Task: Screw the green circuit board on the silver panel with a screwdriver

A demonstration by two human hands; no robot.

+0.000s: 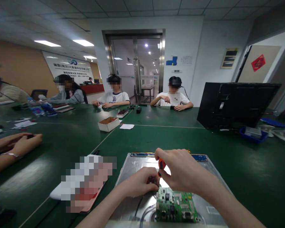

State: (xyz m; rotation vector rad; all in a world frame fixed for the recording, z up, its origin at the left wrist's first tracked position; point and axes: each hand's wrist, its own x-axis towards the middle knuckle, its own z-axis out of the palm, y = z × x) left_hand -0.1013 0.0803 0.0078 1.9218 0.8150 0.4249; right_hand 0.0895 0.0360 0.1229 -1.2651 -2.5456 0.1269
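Observation:
My right hand (181,169) is closed around the red and black handle of a screwdriver (161,163), which stands nearly upright with its shaft pointing down. Beside the shaft, my left hand (142,181) has its fingers curled together at the upper left corner of a green circuit board (175,207). What those fingers pinch is hidden. The board lies on a shiny metal panel (127,171), with thin dark cables running at its left. Along the panel's far edge runs a narrow blue circuit strip (199,157), partly covered by my right hand.
Left of the panel lie a white object and a pinkish one (95,180), both blurred out. A small open box (108,124) sits farther back. A black monitor (235,104) and a blue tray (254,134) are at the right. Another person's hands (16,144) rest at the left; several people sit around.

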